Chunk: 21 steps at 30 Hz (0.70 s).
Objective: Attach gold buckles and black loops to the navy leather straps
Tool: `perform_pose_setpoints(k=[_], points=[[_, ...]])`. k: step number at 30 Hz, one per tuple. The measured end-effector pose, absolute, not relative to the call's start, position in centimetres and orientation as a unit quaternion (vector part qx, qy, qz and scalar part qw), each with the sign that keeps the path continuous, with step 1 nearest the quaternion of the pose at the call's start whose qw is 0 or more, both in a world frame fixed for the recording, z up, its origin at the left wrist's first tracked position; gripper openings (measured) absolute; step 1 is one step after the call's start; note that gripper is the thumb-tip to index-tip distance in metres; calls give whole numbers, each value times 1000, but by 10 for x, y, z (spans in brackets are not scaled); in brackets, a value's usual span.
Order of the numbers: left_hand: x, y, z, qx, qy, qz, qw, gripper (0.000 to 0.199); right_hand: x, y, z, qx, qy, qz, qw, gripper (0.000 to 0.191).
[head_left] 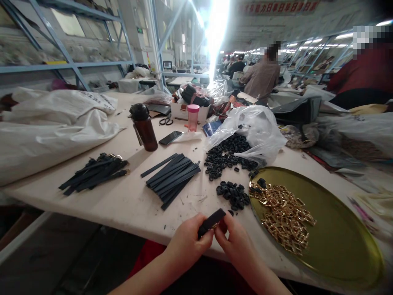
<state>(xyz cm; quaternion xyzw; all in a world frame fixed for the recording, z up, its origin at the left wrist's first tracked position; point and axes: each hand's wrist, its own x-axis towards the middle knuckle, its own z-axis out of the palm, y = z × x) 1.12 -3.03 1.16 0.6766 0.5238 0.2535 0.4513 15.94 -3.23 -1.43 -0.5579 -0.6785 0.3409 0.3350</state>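
Observation:
A short black strap (211, 221) is held between my two hands at the table's front edge, with a small gold glint on its underside. My left hand (192, 235) is closed round its left part, thumb and fingers pinching. The fingertips of my right hand (233, 235) pinch its right end. Just beyond lies a small pile of black loops (233, 196). Flat black straps (173, 178) are stacked to the left of it. On the right, gold buckles (285, 217) are heaped on a round gold-coloured tray (344, 241).
Black straps with gold buckles (95, 172) lie at left. More loops spill from a clear plastic bag (254, 127). A dark bottle (144, 127), a phone (170, 138), a pink-lidded cup (193, 118) and scissors (166, 120) stand or lie farther back. Several people work beyond.

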Motion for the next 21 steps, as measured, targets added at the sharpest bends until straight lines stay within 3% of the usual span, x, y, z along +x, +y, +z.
perform_pose_setpoints(k=[10, 16, 21], points=[[3, -29, 8, 633, 527, 230, 518, 14, 160, -35, -6, -475, -705, 440, 291, 16], [-5, -28, 2, 633, 536, 183, 528, 13, 164, -38, -10, -502, -747, 371, 228, 22], [-9, -28, -1, 621, 512, 170, 568, 14, 163, -43, -8, -459, -708, 461, 276, 15]])
